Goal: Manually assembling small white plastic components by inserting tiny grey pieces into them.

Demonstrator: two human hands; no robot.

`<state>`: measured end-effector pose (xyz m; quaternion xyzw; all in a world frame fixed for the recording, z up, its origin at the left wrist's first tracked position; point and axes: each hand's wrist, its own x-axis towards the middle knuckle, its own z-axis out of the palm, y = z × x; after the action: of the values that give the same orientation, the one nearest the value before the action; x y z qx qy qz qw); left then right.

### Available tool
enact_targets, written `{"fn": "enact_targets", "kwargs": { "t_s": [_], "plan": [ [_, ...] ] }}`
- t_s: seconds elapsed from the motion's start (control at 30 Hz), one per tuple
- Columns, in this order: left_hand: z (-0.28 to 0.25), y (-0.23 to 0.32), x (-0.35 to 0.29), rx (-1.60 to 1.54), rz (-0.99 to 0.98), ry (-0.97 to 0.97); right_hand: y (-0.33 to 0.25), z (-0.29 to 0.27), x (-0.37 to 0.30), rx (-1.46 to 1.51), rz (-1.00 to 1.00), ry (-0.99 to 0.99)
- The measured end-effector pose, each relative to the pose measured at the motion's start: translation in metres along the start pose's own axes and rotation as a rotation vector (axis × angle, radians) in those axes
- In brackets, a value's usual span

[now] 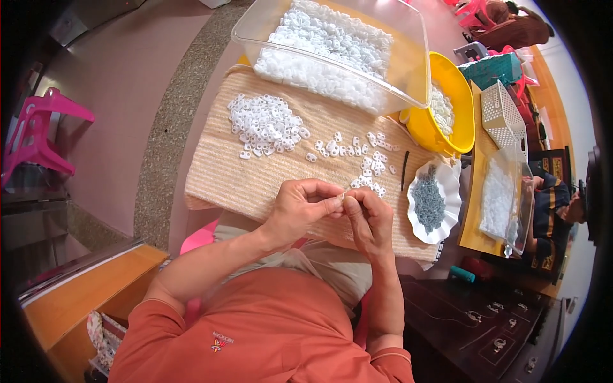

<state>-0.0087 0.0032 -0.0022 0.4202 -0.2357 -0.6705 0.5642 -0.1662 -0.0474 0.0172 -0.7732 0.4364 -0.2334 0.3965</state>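
Note:
My left hand (310, 205) and my right hand (369, 220) meet above the near side of a striped beige towel (217, 169) that covers the table. Thumb and forefinger are pinched together on each, fingertips almost touching. Between them shows a tiny pale bit, mostly hidden, too small to name. Just beyond the fingers lie loose white two-holed plastic pieces (367, 181). A heap of the same pieces (265, 124) sits farther left. Right of my right hand, a white wavy-rimmed dish (453, 201) holds many small grey parts (429, 201). A thin black stick (405, 171) lies beside the dish.
A large clear bin (408, 64) of white pieces stands at the table's far side, next to a yellow tub (465, 105). To the right are a perforated white basket (501, 112), another clear bin (501, 198) and a seated person (552, 214). A pink stool (48, 131) stands left.

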Motion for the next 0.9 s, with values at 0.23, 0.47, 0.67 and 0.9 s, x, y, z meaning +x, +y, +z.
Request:
{"fn": "enact_targets", "kwargs": {
  "t_s": [0.23,0.47,0.67,0.9],
  "plan": [
    [0.001,-0.001,-0.001,-0.013,0.019,-0.037,-0.009,-0.008,0.004,-0.193,-0.200,-0.057],
    [0.000,0.001,-0.001,-0.034,-0.010,-0.018,-0.007,-0.003,0.003,-0.061,-0.025,-0.001],
    [-0.001,0.001,0.001,-0.080,-0.031,-0.006,0.008,-0.012,-0.001,-0.068,-0.134,-0.066],
    [-0.001,0.003,0.001,-0.117,-0.041,-0.043,0.028,-0.013,-0.003,0.306,-0.002,-0.068]
  ]
}}
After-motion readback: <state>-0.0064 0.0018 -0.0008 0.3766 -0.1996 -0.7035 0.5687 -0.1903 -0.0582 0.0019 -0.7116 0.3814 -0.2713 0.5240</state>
